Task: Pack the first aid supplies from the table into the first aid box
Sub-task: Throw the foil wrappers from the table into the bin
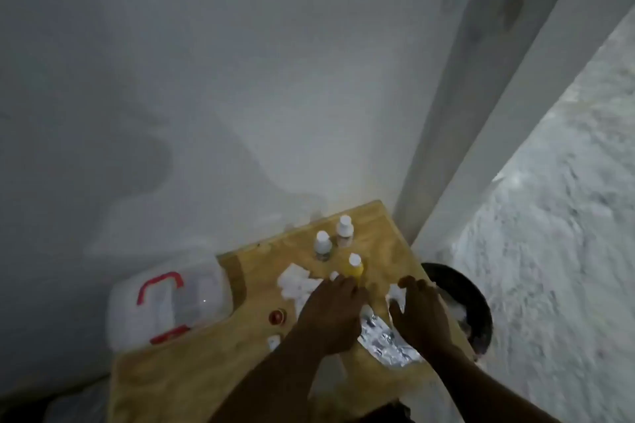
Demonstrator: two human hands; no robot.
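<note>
Yellowish wooden table [192,381] against white wall | silver foil blister strips [381,336] between hands | left hand [330,316], right hand [421,316] palm-down, fingers loosely spread, gripping nothing | translucent red-latched first aid box [165,306] at table's left | white gauze pads [292,282] | white-capped bottles [323,244] farthest

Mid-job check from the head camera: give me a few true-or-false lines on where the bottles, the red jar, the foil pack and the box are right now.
1. The yellow bottle stands upright on the table. True.
2. The first aid box is to the right of the supplies. False: it is at the left.
3. A foil blister pack lies between the left hand and the right hand. True.
4. The red-lidded jar is already in the box. False: it sits on the table, beside the left hand.
5. Two white-capped bottles stand behind the yellow bottle. True.
</note>
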